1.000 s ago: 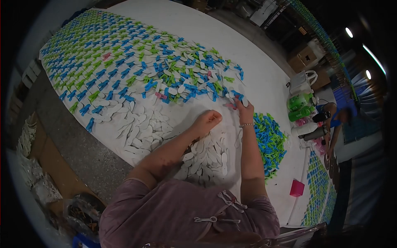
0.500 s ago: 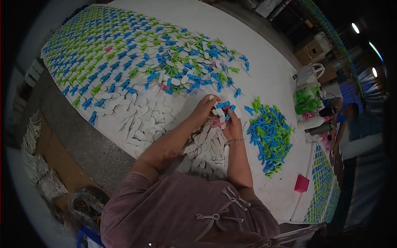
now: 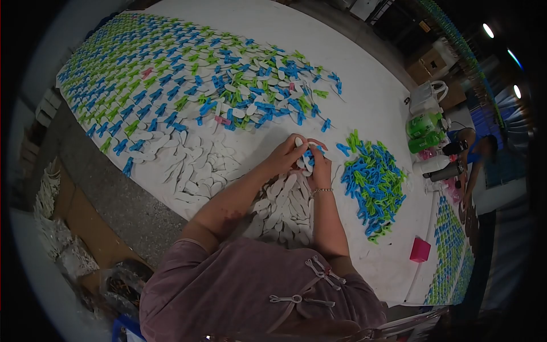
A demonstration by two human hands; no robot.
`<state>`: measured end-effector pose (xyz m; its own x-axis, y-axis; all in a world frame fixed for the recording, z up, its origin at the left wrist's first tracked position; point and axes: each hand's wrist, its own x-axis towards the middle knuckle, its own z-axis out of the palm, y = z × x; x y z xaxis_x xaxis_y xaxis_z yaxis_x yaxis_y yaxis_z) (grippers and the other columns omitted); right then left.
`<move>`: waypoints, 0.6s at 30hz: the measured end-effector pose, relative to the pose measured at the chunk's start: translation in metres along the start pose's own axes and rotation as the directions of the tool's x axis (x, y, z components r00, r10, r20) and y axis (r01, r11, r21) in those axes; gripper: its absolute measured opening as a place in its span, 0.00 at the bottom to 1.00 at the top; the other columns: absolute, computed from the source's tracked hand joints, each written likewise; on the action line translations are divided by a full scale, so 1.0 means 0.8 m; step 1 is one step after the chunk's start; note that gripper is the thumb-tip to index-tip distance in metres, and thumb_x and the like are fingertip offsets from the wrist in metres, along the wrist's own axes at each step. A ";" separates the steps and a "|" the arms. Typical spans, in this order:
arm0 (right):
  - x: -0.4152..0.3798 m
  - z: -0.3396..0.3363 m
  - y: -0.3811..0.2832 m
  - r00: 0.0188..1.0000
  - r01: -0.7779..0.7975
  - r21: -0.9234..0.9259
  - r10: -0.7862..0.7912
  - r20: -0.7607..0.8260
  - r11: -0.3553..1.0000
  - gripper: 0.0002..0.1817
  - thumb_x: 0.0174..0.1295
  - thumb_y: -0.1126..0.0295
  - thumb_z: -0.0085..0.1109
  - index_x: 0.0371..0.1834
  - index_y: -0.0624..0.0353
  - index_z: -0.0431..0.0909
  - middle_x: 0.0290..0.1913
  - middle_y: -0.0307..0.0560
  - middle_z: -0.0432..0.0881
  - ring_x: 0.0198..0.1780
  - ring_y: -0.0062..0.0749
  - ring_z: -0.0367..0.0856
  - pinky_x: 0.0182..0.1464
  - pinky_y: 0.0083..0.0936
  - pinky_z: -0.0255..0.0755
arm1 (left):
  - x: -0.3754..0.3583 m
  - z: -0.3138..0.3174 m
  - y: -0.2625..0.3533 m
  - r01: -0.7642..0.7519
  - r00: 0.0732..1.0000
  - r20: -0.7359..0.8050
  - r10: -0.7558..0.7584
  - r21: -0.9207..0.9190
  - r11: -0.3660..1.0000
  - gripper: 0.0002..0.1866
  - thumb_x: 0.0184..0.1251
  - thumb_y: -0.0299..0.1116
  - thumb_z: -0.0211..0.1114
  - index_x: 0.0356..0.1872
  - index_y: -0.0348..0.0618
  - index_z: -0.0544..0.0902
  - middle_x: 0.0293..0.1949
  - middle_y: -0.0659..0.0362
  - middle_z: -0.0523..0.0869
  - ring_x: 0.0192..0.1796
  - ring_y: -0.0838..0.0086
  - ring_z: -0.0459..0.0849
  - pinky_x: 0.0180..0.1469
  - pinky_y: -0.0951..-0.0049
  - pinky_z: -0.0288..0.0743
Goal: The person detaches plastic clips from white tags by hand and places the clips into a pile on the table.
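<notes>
My left hand (image 3: 289, 153) is closed, pinching a white flat oval piece (image 3: 299, 142) between thumb and fingers. Against it, my right hand (image 3: 320, 165), with a bracelet at the wrist, is closed around blue clothespins (image 3: 311, 154); how many is hidden by the fingers. More white shows between the two hands. Just below them lies a heap of white oval pieces (image 3: 279, 208), partly under my forearms. Left of my left forearm is another pile of white ovals (image 3: 199, 165). To the right of my right hand sits a pile of loose blue and green clothespins (image 3: 373, 185).
Rows of blue and green clothespins with white pieces (image 3: 131, 74) cover the table's far left, jumbled toward the middle. A pink box (image 3: 420, 249) stands at right. Green bottles (image 3: 424, 134) and other containers line the right edge, where another person (image 3: 473, 154) is.
My hands have come closer together, and my fingers now cover more of the blue clothespins. The pink clothespin beneath them is now mostly hidden. The view has shifted slightly.
</notes>
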<state>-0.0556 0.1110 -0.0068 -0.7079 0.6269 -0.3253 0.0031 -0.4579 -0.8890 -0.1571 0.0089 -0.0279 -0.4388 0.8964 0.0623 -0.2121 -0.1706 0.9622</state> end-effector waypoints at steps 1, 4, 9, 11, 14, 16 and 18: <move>0.000 0.007 0.003 0.991 0.123 0.019 -0.122 -0.056 0.992 0.17 0.58 0.63 0.61 0.43 0.66 0.77 0.33 0.41 0.80 0.30 0.20 0.74 0.34 0.19 0.68 | -0.003 0.008 0.000 -0.109 0.994 -0.027 0.109 0.007 0.994 0.18 0.67 0.39 0.57 0.53 0.42 0.70 0.31 0.64 0.75 0.31 0.83 0.72 0.33 0.80 0.67; -0.006 0.012 0.003 0.961 0.253 -0.001 -0.251 -0.120 0.967 0.15 0.59 0.62 0.61 0.38 0.65 0.79 0.29 0.37 0.78 0.27 0.17 0.72 0.30 0.18 0.65 | -0.004 0.019 0.003 -0.288 0.953 -0.070 0.295 0.101 0.952 0.20 0.65 0.39 0.60 0.53 0.42 0.68 0.30 0.63 0.75 0.32 0.83 0.73 0.33 0.80 0.67; -0.012 0.019 0.009 0.932 0.311 -0.109 -0.326 -0.158 0.944 0.14 0.60 0.61 0.60 0.40 0.60 0.76 0.31 0.37 0.77 0.30 0.14 0.70 0.30 0.17 0.65 | -0.006 0.007 0.017 -0.167 0.967 -0.137 0.216 0.301 0.939 0.20 0.64 0.44 0.62 0.46 0.41 0.69 0.26 0.60 0.74 0.31 0.81 0.73 0.31 0.79 0.67; -0.028 0.030 0.002 0.878 0.440 -0.228 -0.469 -0.092 0.869 0.13 0.61 0.62 0.59 0.42 0.58 0.73 0.32 0.38 0.77 0.32 0.14 0.71 0.32 0.16 0.66 | 0.000 -0.002 0.011 0.021 0.980 -0.197 0.034 0.267 0.963 0.21 0.64 0.47 0.61 0.45 0.40 0.70 0.25 0.58 0.73 0.30 0.81 0.72 0.30 0.78 0.67; -0.032 0.031 0.000 0.863 0.490 -0.222 -0.505 -0.014 0.843 0.10 0.62 0.66 0.58 0.41 0.57 0.72 0.31 0.35 0.75 0.31 0.14 0.70 0.36 0.13 0.65 | 0.005 -0.001 0.003 0.082 0.963 -0.267 -0.024 0.208 0.975 0.19 0.65 0.47 0.60 0.43 0.41 0.73 0.28 0.60 0.75 0.30 0.83 0.72 0.29 0.79 0.66; -0.025 0.024 0.005 0.847 0.524 -0.220 -0.530 0.038 0.823 0.09 0.61 0.67 0.57 0.41 0.57 0.72 0.31 0.35 0.76 0.31 0.14 0.70 0.36 0.12 0.64 | 0.003 0.001 0.010 0.191 0.959 -0.207 -0.191 -0.023 0.981 0.18 0.65 0.47 0.59 0.43 0.43 0.74 0.30 0.62 0.76 0.30 0.83 0.72 0.28 0.80 0.66; -0.023 0.017 0.005 0.829 0.558 -0.216 -0.553 0.089 0.801 0.09 0.61 0.68 0.57 0.41 0.58 0.71 0.30 0.35 0.76 0.31 0.14 0.70 0.35 0.12 0.64 | -0.001 0.001 0.018 0.304 0.935 -0.110 -0.338 -0.244 0.921 0.17 0.66 0.47 0.59 0.44 0.44 0.75 0.33 0.64 0.76 0.30 0.84 0.72 0.28 0.81 0.65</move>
<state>-0.0524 0.0892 -0.0004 -0.6512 0.7164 0.2503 -0.2394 0.1190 -0.9636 -0.1587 0.0062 -0.0139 -0.4343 0.8508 -0.2959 -0.5418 0.0157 0.8404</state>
